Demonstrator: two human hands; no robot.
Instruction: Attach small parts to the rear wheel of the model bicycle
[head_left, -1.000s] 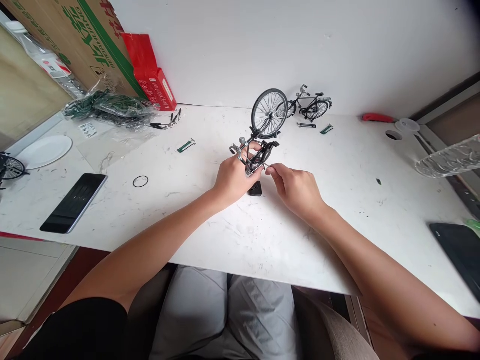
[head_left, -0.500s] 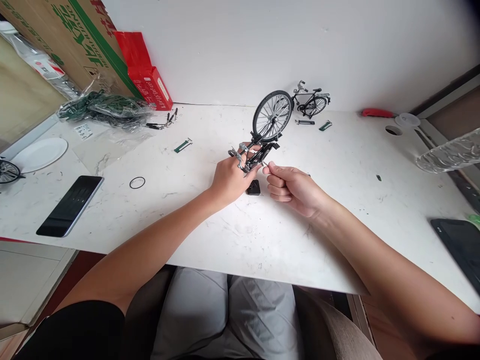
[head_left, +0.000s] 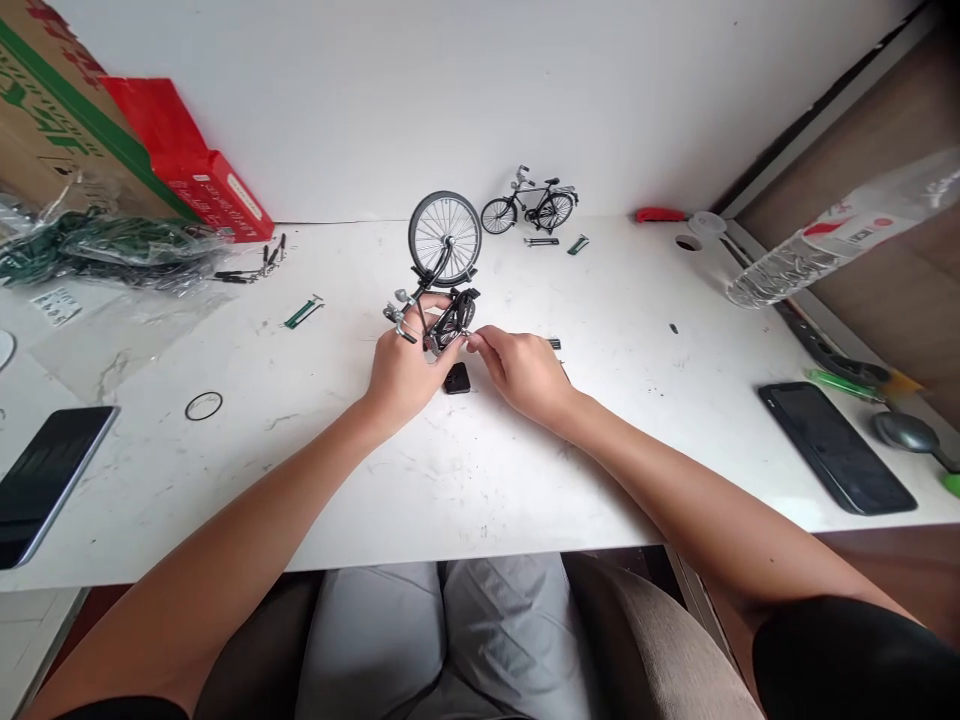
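Note:
A black model bicycle with silver handlebars is gripped in my left hand, whose fingers wrap round its frame. One spoked wheel stands up beyond the hand. My right hand is closed in a pinch at the near right end of the bicycle's frame. What sits between its thumb and forefinger is too small to make out. Below the two hands, a small black block lies on the table. A small dark piece shows just behind my right hand, partly hidden.
At the wall stands a second model bicycle, with a small green part before it. Left are another green part, a black ring, a phone and a red box. A bottle and black phone lie right.
The view has swung to the right. My right hand has turned palm down and stays against the bicycle. My left hand keeps its hold, and the raised wheel now faces the camera at a different angle.

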